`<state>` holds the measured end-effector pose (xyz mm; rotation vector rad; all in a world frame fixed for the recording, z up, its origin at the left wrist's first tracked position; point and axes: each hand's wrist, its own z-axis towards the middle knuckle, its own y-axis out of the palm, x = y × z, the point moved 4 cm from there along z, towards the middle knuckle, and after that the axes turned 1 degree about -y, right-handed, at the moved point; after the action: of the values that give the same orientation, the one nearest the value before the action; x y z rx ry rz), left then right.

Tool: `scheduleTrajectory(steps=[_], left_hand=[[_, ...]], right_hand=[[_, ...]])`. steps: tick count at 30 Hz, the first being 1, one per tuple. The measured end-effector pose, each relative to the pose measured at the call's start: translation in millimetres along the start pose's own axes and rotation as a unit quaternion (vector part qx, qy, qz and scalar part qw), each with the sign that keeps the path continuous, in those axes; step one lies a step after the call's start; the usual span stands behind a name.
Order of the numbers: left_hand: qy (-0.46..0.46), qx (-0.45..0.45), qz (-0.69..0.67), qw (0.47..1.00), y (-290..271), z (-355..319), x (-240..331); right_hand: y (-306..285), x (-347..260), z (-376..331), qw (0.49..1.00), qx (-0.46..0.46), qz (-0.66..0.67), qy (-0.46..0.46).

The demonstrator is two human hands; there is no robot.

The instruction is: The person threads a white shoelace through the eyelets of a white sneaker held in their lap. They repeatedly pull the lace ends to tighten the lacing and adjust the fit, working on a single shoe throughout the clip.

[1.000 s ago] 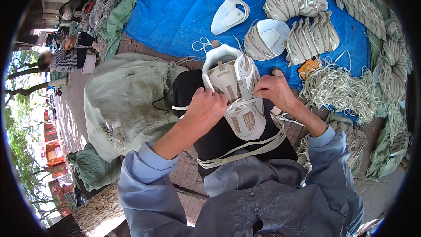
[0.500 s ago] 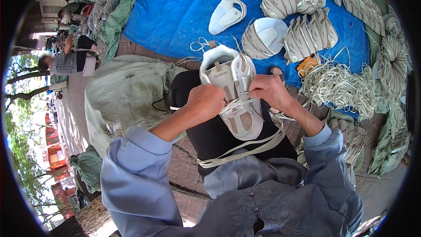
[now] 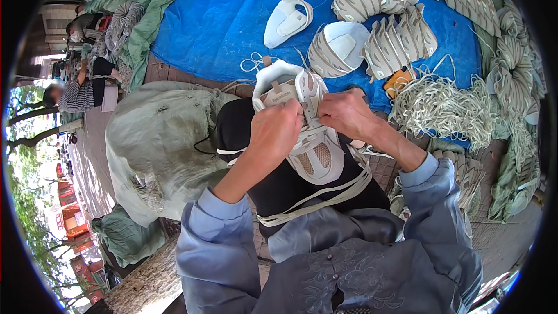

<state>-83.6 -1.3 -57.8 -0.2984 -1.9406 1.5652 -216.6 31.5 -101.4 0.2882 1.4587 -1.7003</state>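
Beige-and-white sneaker upper (image 3: 318, 168) is resting on black fabric (image 3: 279, 192) across my lap, toe pointing toward me.
My left hand (image 3: 276, 128) is forming a closed, curled grip over the left eyelet side; my right hand (image 3: 349, 116) is pinching, thumb against fingers, at the right eyelet row. I am unable to tell whether lace is sitting between my fingertips, as they are hiding it. Loose lace strands (image 3: 334, 199) are crossing the black fabric below the toe. Ahead, nested uppers (image 3: 401, 43) are lying on a blue tarp (image 3: 215, 29); a tangled lace heap (image 3: 444, 113) is spreading at its right edge.
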Motion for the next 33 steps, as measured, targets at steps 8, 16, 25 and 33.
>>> scheduleTrajectory(steps=[8,16,25,33], left_hand=[[-0.068,-0.064,-0.073,0.993,16.0,10.8,-3.6],[-0.070,-0.076,-0.093,0.990,17.6,12.8,-3.4],[-0.056,-0.080,-0.129,0.987,18.6,10.1,-8.5],[-0.001,-0.190,-0.048,0.981,29.8,31.5,-11.6]], right_hand=[[1.1,-5.0,9.8,0.992,-0.031,-0.110,-0.050],[-0.5,2.3,-1.4,0.999,0.040,-0.013,-0.020],[20.1,-6.7,-8.6,0.989,0.146,-0.023,-0.027],[19.3,13.5,-5.5,0.972,0.058,0.195,0.119]])
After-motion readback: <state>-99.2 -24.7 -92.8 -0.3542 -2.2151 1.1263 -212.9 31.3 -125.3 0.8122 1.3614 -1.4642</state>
